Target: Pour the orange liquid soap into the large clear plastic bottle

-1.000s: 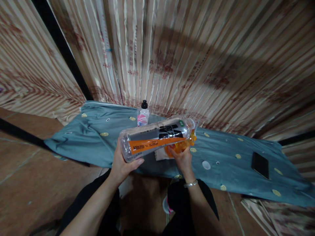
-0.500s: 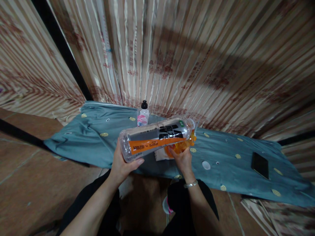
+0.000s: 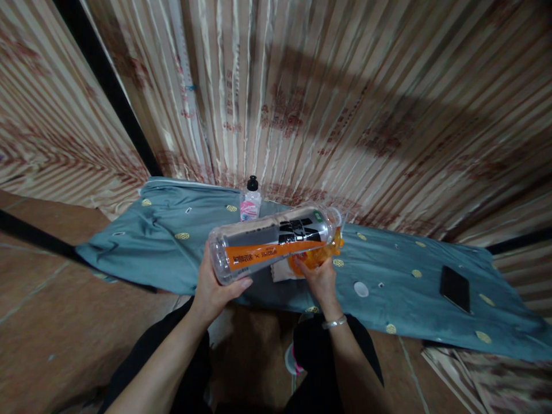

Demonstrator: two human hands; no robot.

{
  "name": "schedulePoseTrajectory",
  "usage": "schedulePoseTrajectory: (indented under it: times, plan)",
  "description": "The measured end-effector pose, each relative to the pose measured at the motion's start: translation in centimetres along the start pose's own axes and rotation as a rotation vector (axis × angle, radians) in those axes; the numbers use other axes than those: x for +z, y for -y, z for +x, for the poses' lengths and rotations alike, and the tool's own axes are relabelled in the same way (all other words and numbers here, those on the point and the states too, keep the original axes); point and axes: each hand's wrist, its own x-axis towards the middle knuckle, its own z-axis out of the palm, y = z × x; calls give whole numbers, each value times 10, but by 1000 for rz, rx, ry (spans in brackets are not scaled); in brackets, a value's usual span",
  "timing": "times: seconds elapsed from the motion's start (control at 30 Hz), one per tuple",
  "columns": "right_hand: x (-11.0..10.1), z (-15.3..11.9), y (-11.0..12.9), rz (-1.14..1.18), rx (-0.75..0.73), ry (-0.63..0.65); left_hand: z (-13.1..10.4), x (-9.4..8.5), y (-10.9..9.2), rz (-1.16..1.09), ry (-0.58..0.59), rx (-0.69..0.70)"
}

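A large clear plastic bottle with an orange and black label lies tilted nearly sideways across the middle of the view. My left hand is closed round its base end; its open-looking neck points to the right. My right hand grips a smaller bottle of orange liquid, partly hidden behind the clear one. The two bottles' mouths are close together at the right; whether they touch I cannot tell. Under the hands lies a whitish cloth or packet, mostly covered.
A teal patterned sheet covers the long low surface. On it stand a white-and-pink bottle with a black cap, a white round disc and a black phone. A striped curtain hangs behind; a black pole slants at left.
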Motion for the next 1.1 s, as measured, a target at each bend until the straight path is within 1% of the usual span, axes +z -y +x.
schedulePoseTrajectory:
  times: [0.23, 0.37, 0.73, 0.97, 1.1]
  plan:
    - [2, 0, 0, 22, -23, -20, 0, 3, -3, 10, 10, -17]
    - [2, 0, -2, -3, -22, -20, 0, 3, -4, 26, -1, 0]
    - [2, 0, -1, -15, -5, -10, 1, 1, 4, -18, 1, 5]
    - [2, 1, 0, -32, 4, -10, 1, 0, 3, 10, 1, -5]
    - [2, 0, 2, -11, -19, -10, 2, 0, 4, 7, 2, 4]
